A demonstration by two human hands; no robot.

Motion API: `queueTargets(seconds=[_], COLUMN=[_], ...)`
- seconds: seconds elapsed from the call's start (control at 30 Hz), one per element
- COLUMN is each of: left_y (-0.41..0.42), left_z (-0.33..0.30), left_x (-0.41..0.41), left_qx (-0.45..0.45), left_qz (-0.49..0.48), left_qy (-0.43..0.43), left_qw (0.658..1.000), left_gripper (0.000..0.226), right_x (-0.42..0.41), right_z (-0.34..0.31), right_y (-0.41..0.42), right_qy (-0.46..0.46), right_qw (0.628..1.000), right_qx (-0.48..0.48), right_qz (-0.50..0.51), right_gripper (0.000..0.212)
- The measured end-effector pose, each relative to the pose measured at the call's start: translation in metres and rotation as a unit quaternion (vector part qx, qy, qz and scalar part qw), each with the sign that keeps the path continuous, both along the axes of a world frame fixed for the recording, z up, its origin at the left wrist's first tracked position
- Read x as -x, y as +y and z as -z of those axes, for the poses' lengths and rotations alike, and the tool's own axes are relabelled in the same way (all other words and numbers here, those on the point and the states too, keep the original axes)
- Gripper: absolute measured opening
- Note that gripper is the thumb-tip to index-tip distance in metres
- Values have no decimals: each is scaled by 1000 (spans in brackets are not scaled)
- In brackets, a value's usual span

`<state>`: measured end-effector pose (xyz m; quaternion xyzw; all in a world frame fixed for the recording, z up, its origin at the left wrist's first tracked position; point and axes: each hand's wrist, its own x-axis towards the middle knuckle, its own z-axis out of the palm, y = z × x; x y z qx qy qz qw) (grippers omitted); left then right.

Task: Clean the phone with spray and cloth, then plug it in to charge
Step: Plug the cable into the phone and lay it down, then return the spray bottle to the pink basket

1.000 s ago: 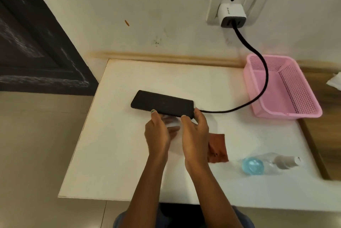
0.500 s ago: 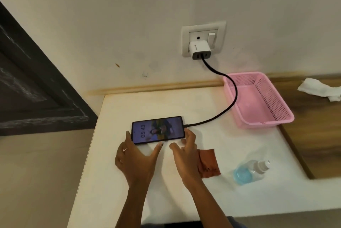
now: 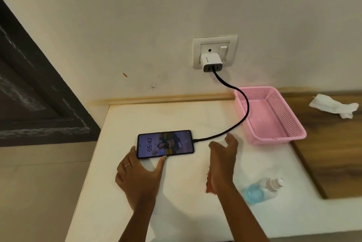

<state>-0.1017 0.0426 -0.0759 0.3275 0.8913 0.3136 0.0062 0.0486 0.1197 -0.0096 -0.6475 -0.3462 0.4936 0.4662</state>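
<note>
Lay flat and face up on the white tabletop: the phone, screen lit with a clock, black cable seated in its right end and running up to the white charger in the wall socket. Looked, judging by that, like the last step, with only the release left.

Rested at the phone's near-left corner, the left hand, grip open and spread, thumb tip touching the near edge, fingers along the left end; nothing clasped. Hung just right of the phone, the right hand, grip likewise open and empty, fingers loosely curled, apart from phone and cable.

Best done, probably, by lifting both hands straight up and away, without nudging the phone sideways, since any slide would tug the plug. Worth a glance at the screen for a charging sign; none legible here.

Lay beneath the right wrist, mostly hidden, the reddish cloth. Lay on its side nearer the front right, the spray bottle, blue liquid inside, well clear of the phone. Stood at the back right, the pink basket, with the cable draped across its left rim, so a snag there seemed possible. Sat beyond it on the wooden surface, a crumpled white tissue.
</note>
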Motion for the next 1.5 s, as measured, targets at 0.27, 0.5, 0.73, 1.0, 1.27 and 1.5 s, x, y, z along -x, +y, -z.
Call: queueTargets(seconds=[0.27, 0.5, 0.73, 1.0, 1.27, 1.5], left_y=[0, 0, 0, 1, 2, 2], left_z=[3, 3, 4, 8, 12, 11], left_x=[0, 2, 1, 2, 3, 4], left_qx=[4, 7, 6, 17, 13, 22], left_qz=[-5, -19, -44, -54, -57, -44], left_qy=[18, 21, 18, 23, 26, 10], left_qw=[1000, 1000, 999, 998, 998, 999], left_gripper=[83, 82, 80, 77, 75, 71], right_x=[-22, -6, 7, 9, 38, 57], right_z=[-7, 0, 1, -3, 4, 11], right_y=[59, 64, 61, 48, -5, -32], right_qy=[41, 46, -29, -89, -177, -188], right_qw=[992, 997, 998, 992, 954, 953], right_qx=[32, 25, 2, 60, 83, 35], right_qz=[113, 58, -62, -69, -228, -236], right_gripper=[66, 55, 72, 79, 53, 58])
